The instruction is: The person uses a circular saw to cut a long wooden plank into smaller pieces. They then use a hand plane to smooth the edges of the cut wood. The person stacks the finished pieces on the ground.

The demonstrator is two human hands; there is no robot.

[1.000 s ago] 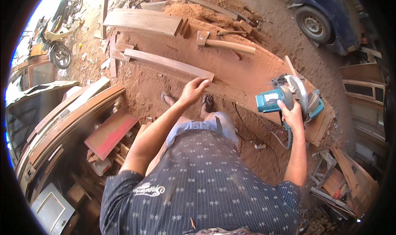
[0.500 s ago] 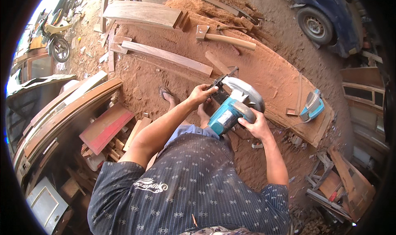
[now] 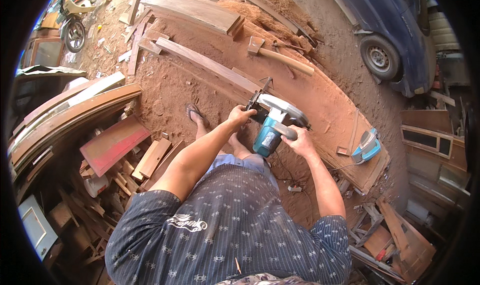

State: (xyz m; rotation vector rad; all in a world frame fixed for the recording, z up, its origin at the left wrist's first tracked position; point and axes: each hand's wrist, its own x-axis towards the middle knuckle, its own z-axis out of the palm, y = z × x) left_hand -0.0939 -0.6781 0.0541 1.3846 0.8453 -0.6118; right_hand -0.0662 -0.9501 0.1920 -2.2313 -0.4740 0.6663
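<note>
A teal circular saw (image 3: 270,130) with a pale blade guard is held between my two hands, over the near edge of a sawdust-covered workboard (image 3: 320,115). My right hand (image 3: 300,141) is closed round its rear handle. At the front, my left hand (image 3: 241,115) grips the dark base plate, thumb on top. The saw's front end meets the near end of a long narrow wooden plank (image 3: 210,67); whether the blade touches the wood is hidden. Beyond the saw lies an axe (image 3: 280,56) with a wooden handle.
A teal electric planer (image 3: 367,146) rests on the board's right end. Thick timber (image 3: 192,10) lies at the far left. Stacked boards (image 3: 75,112) and a red panel (image 3: 115,145) stand to my left. A blue vehicle (image 3: 390,30) is at the far right. A cord trails below the saw.
The saw has come to the plank's near end and turned a little more level, both hands moving with it. The whole view has also shifted and turned slightly.
</note>
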